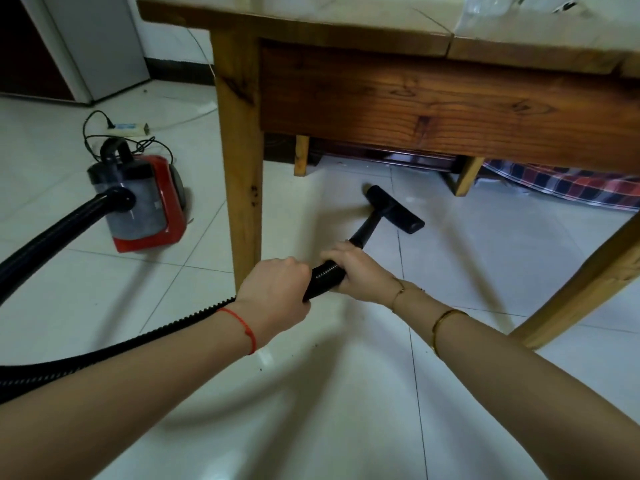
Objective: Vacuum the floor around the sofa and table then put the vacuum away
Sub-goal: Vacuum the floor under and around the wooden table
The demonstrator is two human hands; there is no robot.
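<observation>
two bare forearms fill the near edge, reaching in from 7 and 5 o'clock toward the middle. the left hand [273, 292], with a red string bracelet [242, 327] at its wrist, has its fingers curled tight round the ribbed black hose [325, 277]. just ahead of it at 1 o'clock, the right hand [349, 268] is wrapped round the same hose where it meets the rigid black tube [363, 230]; two thin gold bangles [445, 322] sit on that forearm. the tube slants up to the black floor nozzle [394, 209], which rests flat on the white tiled floor [346, 410] beneath the wooden table [415, 109], between its front legs. behind the left hand the hose trails off toward 9 o'clock and loops back to the red and grey vacuum body [142, 202], standing on the tiles at 10 o'clock, left of the near table leg [242, 161]. its black cord runs to a white power strip [128, 128] further back. a plaid cloth [561, 185] lies on the floor at 3 o'clock, beyond the table.
</observation>
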